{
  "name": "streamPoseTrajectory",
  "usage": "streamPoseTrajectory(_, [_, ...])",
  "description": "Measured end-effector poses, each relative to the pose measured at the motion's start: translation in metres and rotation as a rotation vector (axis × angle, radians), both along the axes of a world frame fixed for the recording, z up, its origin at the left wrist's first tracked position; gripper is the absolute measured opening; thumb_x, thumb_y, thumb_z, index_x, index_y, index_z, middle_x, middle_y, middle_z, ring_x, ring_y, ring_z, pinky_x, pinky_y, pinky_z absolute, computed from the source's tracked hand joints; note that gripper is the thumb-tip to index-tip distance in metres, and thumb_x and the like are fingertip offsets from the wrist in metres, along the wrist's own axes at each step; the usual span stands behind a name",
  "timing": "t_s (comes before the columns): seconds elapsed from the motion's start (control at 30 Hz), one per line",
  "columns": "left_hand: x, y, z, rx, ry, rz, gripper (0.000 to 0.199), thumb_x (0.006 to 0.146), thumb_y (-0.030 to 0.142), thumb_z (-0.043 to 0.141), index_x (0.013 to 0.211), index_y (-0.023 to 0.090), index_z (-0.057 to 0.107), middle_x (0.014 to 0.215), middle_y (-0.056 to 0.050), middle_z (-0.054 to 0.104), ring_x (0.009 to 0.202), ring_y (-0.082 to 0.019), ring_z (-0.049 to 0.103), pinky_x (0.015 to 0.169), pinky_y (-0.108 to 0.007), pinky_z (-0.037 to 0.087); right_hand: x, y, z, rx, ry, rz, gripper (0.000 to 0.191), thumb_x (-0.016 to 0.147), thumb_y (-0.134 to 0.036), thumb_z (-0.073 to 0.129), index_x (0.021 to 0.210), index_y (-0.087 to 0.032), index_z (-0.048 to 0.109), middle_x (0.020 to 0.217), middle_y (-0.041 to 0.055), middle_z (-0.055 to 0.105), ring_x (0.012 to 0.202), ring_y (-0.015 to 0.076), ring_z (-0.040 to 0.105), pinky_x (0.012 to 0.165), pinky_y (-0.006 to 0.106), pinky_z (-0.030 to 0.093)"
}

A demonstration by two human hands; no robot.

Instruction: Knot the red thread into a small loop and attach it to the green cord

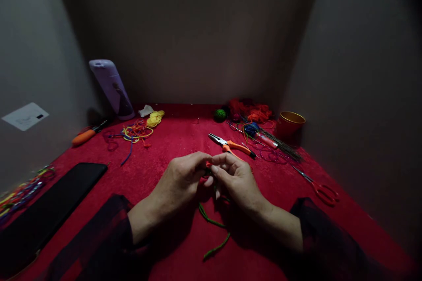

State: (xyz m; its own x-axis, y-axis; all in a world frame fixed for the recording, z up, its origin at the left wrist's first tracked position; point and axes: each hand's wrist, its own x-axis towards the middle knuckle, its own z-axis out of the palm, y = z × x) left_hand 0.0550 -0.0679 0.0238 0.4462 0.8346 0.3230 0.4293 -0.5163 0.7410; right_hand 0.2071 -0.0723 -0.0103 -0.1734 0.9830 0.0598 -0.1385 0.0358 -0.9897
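Note:
Both my left hand (184,176) and my right hand (240,181) are closed, their fingertips meeting over the middle of the red cloth. Pinched between them is a small bit of red yarn (208,165), mostly covered by the fingers. A green yarn strand (211,221) trails out below the hands toward me and bends across the cloth; its upper part is hidden by the fingers. Just beyond my right hand lie open-jawed pliers (227,144) with orange handles, partly covered by that hand.
Scissors (318,186) lie at right, near a red cup (290,124) and tangled yarn (255,112). At left are a black phone-like slab (56,215), an orange-handled tool (85,136), a purple bottle (114,90) and yellow yarn (154,118). Grey walls enclose the table.

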Motion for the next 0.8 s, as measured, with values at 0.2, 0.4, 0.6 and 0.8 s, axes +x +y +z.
streamPoseTrajectory(0.2, [0.0, 0.005, 0.0, -0.03, -0.108, 0.045, 0.024, 0.078, 0.008, 0.05, 0.098, 0.018, 0.058, 0.077, -0.001, 0.061, 0.07, -0.012, 0.056, 0.066, -0.026, 0.043, 0.0, -0.001, 0.001, 0.035, -0.022, 0.037, 0.016, 0.083, -0.03, 0.053, 0.091, -0.017, 0.054, 0.057, -0.0022, 0.061, 0.035, 0.0073, 0.05, 0.034, 0.016, 0.039])
streamPoseTrajectory(0.4, [0.001, 0.008, 0.007, -0.278, -0.39, 0.053, 0.028, 0.076, 0.011, 0.054, 0.104, 0.015, 0.054, 0.082, -0.001, 0.055, 0.076, -0.012, 0.054, 0.072, -0.027, 0.043, -0.001, 0.0, 0.004, -0.022, 0.009, 0.029, 0.02, 0.078, -0.032, 0.059, 0.091, -0.016, 0.056, 0.068, 0.0006, 0.063, 0.044, 0.0094, 0.058, 0.032, 0.014, 0.039])
streamPoseTrajectory(0.6, [0.002, 0.007, 0.013, -0.431, -0.568, 0.036, 0.03, 0.07, 0.009, 0.06, 0.099, 0.014, 0.055, 0.077, 0.001, 0.055, 0.071, -0.01, 0.053, 0.068, -0.023, 0.043, 0.0, 0.0, 0.006, -0.103, 0.045, 0.207, 0.024, 0.077, -0.037, 0.061, 0.085, -0.014, 0.055, 0.059, -0.0011, 0.062, 0.038, 0.0064, 0.053, 0.03, 0.012, 0.034])
streamPoseTrajectory(0.8, [0.004, 0.007, 0.015, -0.481, -0.638, 0.121, 0.032, 0.065, 0.01, 0.065, 0.095, 0.014, 0.057, 0.074, 0.002, 0.056, 0.07, -0.01, 0.052, 0.067, -0.022, 0.042, 0.001, -0.002, 0.009, -0.115, -0.013, 0.162, 0.03, 0.081, -0.045, 0.055, 0.075, -0.016, 0.05, 0.047, -0.0046, 0.055, 0.031, 0.0047, 0.043, 0.03, 0.012, 0.031])
